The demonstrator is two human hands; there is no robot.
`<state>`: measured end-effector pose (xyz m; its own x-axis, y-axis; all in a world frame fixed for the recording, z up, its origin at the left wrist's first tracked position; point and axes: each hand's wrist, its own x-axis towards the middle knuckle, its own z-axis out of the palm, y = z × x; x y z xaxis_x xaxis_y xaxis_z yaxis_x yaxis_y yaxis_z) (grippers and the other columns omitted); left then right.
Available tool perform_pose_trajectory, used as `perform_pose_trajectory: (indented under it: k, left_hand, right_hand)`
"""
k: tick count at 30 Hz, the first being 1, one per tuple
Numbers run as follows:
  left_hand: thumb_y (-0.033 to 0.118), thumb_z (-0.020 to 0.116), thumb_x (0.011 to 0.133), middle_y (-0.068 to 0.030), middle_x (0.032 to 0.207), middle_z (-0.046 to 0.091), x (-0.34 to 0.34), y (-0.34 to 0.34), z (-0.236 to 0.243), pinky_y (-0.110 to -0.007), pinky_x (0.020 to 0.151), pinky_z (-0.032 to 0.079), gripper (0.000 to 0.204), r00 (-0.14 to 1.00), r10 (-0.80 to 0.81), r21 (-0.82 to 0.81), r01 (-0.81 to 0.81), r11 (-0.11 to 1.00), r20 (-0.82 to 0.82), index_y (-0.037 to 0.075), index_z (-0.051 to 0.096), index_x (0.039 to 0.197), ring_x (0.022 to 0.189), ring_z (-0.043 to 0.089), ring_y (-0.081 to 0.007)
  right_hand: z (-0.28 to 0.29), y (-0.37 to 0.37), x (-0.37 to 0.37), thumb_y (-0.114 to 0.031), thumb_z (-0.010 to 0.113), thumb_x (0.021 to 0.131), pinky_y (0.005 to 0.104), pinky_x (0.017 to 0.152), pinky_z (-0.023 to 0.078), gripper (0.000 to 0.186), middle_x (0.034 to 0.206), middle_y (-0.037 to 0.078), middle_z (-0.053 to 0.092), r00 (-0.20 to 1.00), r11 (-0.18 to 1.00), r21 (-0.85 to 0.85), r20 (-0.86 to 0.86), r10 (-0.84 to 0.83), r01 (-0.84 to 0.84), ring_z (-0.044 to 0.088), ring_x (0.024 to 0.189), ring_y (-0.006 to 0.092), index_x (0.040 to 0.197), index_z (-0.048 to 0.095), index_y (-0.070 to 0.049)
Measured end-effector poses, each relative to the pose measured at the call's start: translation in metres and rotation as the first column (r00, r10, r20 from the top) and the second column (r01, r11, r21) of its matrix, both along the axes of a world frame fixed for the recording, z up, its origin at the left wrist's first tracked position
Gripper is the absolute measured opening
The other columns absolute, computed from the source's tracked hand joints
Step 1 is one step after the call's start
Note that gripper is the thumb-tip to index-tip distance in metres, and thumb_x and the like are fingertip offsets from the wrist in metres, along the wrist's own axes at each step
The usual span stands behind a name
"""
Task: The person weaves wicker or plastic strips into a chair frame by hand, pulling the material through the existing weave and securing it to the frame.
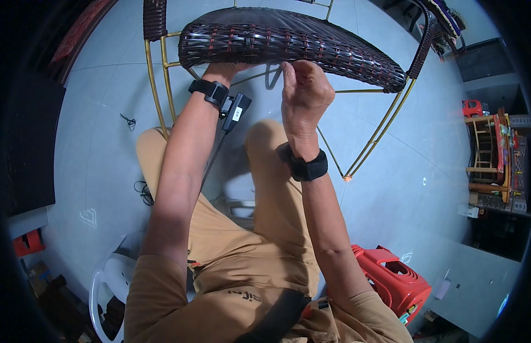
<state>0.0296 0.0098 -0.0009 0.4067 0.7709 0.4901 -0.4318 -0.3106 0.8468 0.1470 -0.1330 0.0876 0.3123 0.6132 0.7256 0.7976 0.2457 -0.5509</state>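
A dark brown woven wicker chair (294,43) on a gold metal frame stands in front of my knees, the thick edge of its woven part facing me. My left hand (230,70) reaches in beneath that edge, left of centre; its fingers are hidden by the weave. Close under the same edge, farther right, my right hand (306,87) is closed with the thumb side up. Whatever it may grip is too small or too covered to make out. Between the two hands a grey loop (270,78) shows below the weave.
A black device (237,111) with a cable hangs by my left wrist. Beside my right elbow stands a red plastic stool (394,280). A white chair (108,286) is at lower left. Dark cables (144,193) lie on the tiled floor (99,154). Wooden furniture (485,151) lines the far right.
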Motion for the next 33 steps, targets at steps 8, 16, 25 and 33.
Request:
perform_pose_trajectory:
  k: [8, 16, 25, 33]
  left_hand:
    - [0.044, 0.058, 0.079, -0.0084, 0.119, 0.051, -0.012, 0.006, 0.001, -0.036, 0.096, 0.041, 0.060, 0.735, 0.609, 0.682, -0.283, 0.674, -0.298, 0.011, 0.039, 0.126, 0.112, 0.046, -0.0212]
    - [0.041, 0.054, 0.082, -0.0102, 0.116, 0.053, -0.010, 0.010, -0.002, -0.039, 0.087, 0.048, 0.050, 0.808, -0.316, -0.360, 0.523, 0.773, 0.496, 0.009, 0.045, 0.120, 0.105, 0.052, -0.0230]
    - [0.048, 0.062, 0.075, -0.0057, 0.119, 0.051, -0.021, 0.025, -0.032, -0.039, 0.096, 0.039, 0.063, 0.718, 0.550, 0.565, -0.263, 0.782, -0.426, 0.014, 0.043, 0.124, 0.112, 0.046, -0.0213]
    - [0.043, 0.065, 0.073, -0.0052, 0.119, 0.052, -0.018, 0.021, -0.029, -0.036, 0.095, 0.040, 0.064, 0.992, 0.005, 0.012, -0.003, 1.000, -0.128, 0.015, 0.042, 0.125, 0.109, 0.047, -0.0212]
  right_hand:
    - [0.001, 0.001, -0.008, -0.004, 0.064, 0.077, 0.0195, 0.052, 0.046, 0.008, 0.063, 0.005, 0.062, 0.930, 0.995, -0.032, -0.360, 0.076, -0.094, 0.058, 0.057, 0.0080, 0.077, 0.062, 0.004]
    - [-0.003, 0.006, -0.009, -0.005, 0.062, 0.074, 0.0273, 0.052, 0.045, 0.006, 0.060, 0.010, 0.058, 0.886, 0.995, -0.002, -0.457, 0.084, -0.096, 0.057, 0.051, 0.0177, 0.072, 0.059, 0.000]
    - [-0.011, 0.008, -0.006, -0.002, 0.060, 0.077, 0.0166, 0.051, 0.041, 0.006, 0.062, 0.000, 0.054, 0.945, 0.992, 0.053, -0.304, 0.123, -0.113, 0.051, 0.054, 0.0036, 0.075, 0.054, 0.001]
    - [-0.012, 0.006, -0.002, -0.002, 0.057, 0.082, 0.0182, 0.051, 0.045, 0.007, 0.065, 0.000, 0.053, 0.786, 0.971, 0.010, -0.585, 0.199, -0.239, 0.052, 0.055, 0.0055, 0.077, 0.053, 0.002]
